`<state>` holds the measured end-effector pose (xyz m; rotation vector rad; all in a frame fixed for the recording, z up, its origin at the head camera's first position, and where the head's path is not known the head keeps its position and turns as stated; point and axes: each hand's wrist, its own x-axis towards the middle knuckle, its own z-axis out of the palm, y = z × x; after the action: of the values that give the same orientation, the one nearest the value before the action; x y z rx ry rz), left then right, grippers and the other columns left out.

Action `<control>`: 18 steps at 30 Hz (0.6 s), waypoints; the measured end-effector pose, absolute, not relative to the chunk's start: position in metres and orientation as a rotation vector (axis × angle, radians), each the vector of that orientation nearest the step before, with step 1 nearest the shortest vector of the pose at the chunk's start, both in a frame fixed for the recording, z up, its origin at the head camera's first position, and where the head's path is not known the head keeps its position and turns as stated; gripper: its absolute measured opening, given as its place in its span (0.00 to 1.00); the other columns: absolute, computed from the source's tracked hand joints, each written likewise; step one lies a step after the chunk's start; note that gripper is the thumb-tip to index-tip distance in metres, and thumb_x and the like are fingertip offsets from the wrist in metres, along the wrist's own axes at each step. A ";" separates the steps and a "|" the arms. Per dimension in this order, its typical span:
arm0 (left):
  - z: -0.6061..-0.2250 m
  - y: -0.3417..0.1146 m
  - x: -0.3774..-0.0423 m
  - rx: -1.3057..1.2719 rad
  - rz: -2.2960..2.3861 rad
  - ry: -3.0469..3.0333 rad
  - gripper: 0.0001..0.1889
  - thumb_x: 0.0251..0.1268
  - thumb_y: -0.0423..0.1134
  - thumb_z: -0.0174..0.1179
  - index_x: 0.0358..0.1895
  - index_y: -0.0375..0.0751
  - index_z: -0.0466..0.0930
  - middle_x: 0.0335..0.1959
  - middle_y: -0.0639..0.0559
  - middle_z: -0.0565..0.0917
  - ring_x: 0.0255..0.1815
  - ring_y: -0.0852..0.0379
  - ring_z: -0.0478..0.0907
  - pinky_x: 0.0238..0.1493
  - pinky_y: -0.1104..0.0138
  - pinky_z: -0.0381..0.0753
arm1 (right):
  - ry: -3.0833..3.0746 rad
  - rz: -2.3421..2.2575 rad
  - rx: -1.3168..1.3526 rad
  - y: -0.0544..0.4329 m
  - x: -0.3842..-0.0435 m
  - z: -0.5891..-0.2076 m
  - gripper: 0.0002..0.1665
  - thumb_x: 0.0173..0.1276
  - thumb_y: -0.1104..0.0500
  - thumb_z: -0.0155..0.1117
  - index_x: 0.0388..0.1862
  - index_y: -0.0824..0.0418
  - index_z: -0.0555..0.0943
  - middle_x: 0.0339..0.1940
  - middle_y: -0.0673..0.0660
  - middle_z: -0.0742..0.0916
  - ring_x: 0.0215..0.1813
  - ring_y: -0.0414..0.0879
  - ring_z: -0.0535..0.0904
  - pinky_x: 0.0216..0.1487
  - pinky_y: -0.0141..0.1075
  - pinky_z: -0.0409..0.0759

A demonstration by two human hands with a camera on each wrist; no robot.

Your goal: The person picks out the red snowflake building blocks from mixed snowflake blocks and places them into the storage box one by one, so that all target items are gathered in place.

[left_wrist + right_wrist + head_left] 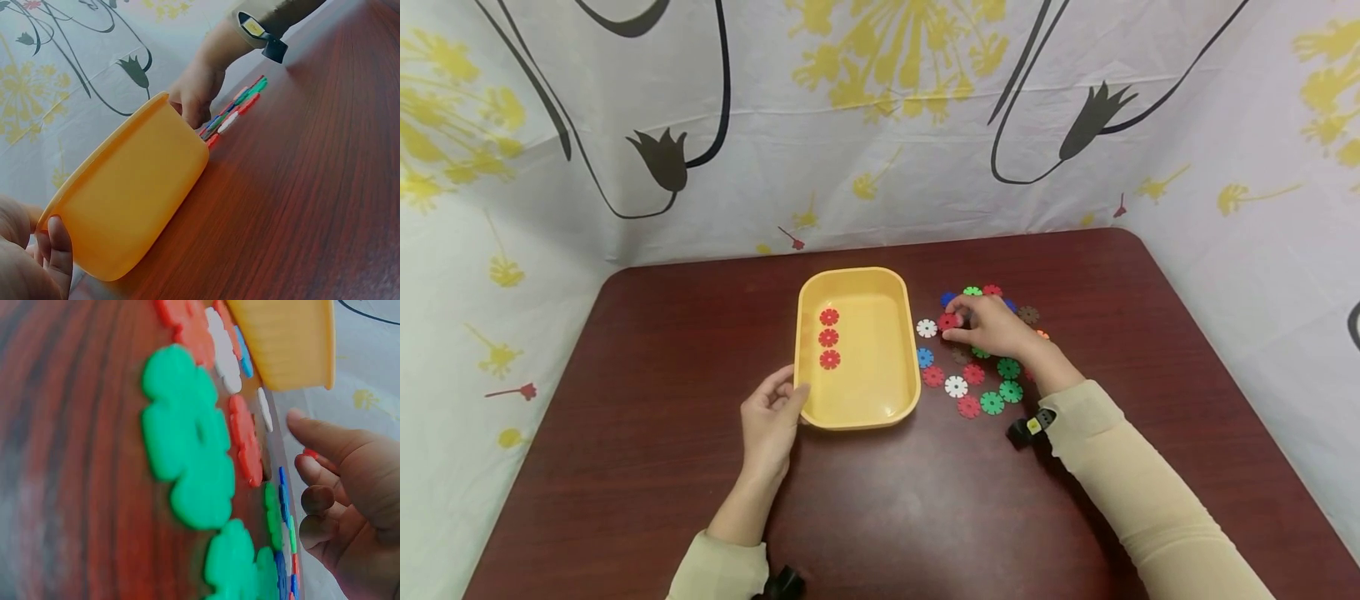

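Observation:
On the table, a yellow plastic tray (859, 417) holds three red notched discs (828, 337) in a column along its left side. My left hand (772, 421) grips the tray's near left corner; in the left wrist view, the fingers lie against the outside of the tray wall (134, 187), under the rim. To the right of the tray, my right hand (992, 327) pinches a red notched disc (948, 322) between thumb and fingers, over a spread of loose discs. In the right wrist view, only a sliver of that red disc (310, 452) shows.
Flat flower-shaped discs lie right of the tray, among them green discs (992, 403), white discs (956, 387), a blue disc (925, 357) and a brown disc (1028, 315). A patterned cloth (737, 225) stands behind the dark wooden table (662, 350).

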<state>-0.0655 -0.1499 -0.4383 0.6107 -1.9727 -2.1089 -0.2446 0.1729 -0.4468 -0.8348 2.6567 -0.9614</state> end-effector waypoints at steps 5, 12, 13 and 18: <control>-0.439 -0.149 -0.065 0.610 -2.111 -1.961 0.19 0.65 0.26 0.64 0.59 0.30 0.80 0.31 0.48 0.75 0.23 0.64 0.73 0.20 0.74 0.80 | 2.672 -1.067 -0.780 0.171 -0.243 -0.445 0.21 0.68 0.53 0.73 0.54 0.62 0.80 0.37 0.53 0.82 0.25 0.47 0.73 0.31 0.38 0.78; -0.438 -0.150 -0.066 0.612 -2.117 -1.970 0.19 0.66 0.27 0.64 0.60 0.30 0.80 0.32 0.49 0.75 0.23 0.64 0.73 0.20 0.74 0.80 | 2.702 -1.172 -0.805 0.167 -0.241 -0.441 0.20 0.66 0.53 0.74 0.53 0.60 0.81 0.35 0.53 0.81 0.27 0.48 0.74 0.28 0.36 0.76; -0.438 -0.150 -0.066 0.613 -2.118 -1.971 0.19 0.66 0.27 0.65 0.60 0.30 0.80 0.32 0.49 0.75 0.23 0.64 0.73 0.20 0.74 0.80 | 2.704 -1.188 -0.813 0.166 -0.241 -0.440 0.20 0.66 0.53 0.74 0.53 0.60 0.81 0.35 0.53 0.81 0.27 0.48 0.73 0.28 0.36 0.75; -0.437 -0.150 -0.065 0.618 -2.119 -1.976 0.19 0.66 0.27 0.65 0.60 0.31 0.80 0.32 0.48 0.74 0.23 0.64 0.73 0.21 0.74 0.80 | 2.692 -1.257 -0.820 0.159 -0.239 -0.432 0.19 0.66 0.54 0.75 0.51 0.59 0.82 0.34 0.53 0.81 0.26 0.48 0.72 0.25 0.34 0.71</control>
<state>-0.0654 -0.1504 -0.4375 0.6179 -1.9761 -2.1186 -0.2394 0.1594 -0.4324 -0.8201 2.6916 -1.2571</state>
